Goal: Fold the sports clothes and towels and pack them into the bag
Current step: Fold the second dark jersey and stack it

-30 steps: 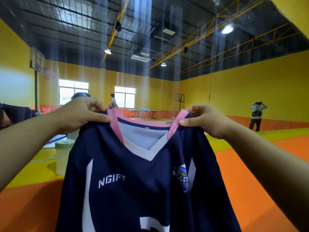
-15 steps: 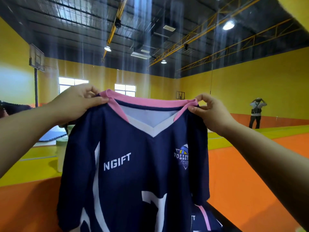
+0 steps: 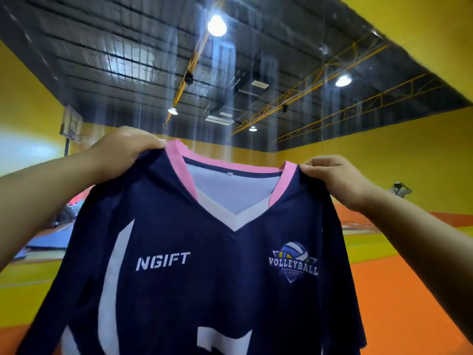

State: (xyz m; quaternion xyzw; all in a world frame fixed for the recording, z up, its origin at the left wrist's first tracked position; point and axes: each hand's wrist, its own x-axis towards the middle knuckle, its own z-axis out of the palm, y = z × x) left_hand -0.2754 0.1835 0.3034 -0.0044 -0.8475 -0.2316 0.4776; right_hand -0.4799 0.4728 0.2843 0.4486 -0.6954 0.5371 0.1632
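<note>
Jersey [image 3: 204, 278] shoulders pinched by left hand [image 3: 122, 152], right hand [image 3: 335, 180].

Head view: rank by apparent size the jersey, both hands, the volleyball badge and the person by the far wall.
1. Jersey, by far largest.
2. Left hand and right hand: alike, not ranked.
3. Volleyball badge.
4. Person by the far wall: smallest, though only because distant.
</note>
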